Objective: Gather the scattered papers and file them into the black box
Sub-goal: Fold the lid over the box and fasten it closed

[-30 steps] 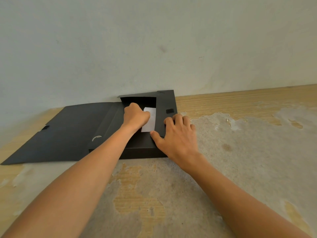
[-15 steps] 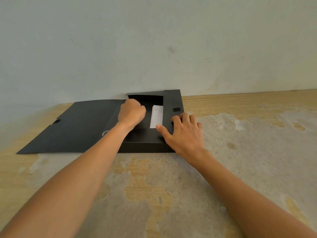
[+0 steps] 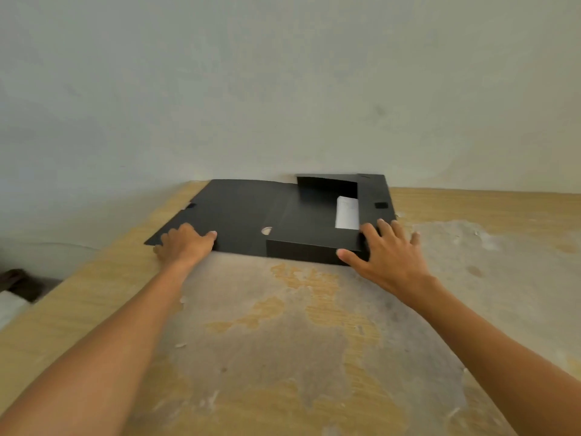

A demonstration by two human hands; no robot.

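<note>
The black box point(image 3: 301, 251) lies open on the worn table, against the wall. Its wide lid point(image 3: 232, 212) is spread flat to the left. A white paper point(image 3: 347, 212) shows inside, in a gap between the box's inner flaps. My left hand point(image 3: 185, 245) grips the near-left corner of the lid, with the thumb on top. My right hand point(image 3: 388, 250) lies spread on the box's near-right corner, thumb along the front wall and fingers on the right flap. No loose papers are in view on the table.
The table point(image 3: 283, 341) is yellow wood with large grey worn patches. A pale wall point(image 3: 283, 89) rises right behind the box. The table's left edge runs diagonally, and beyond it a dark object point(image 3: 15, 278) lies lower down.
My left hand has come out of the box and moved left to the lid's near corner. The right hand stays at the box's near-right corner. My view has shifted left.
</note>
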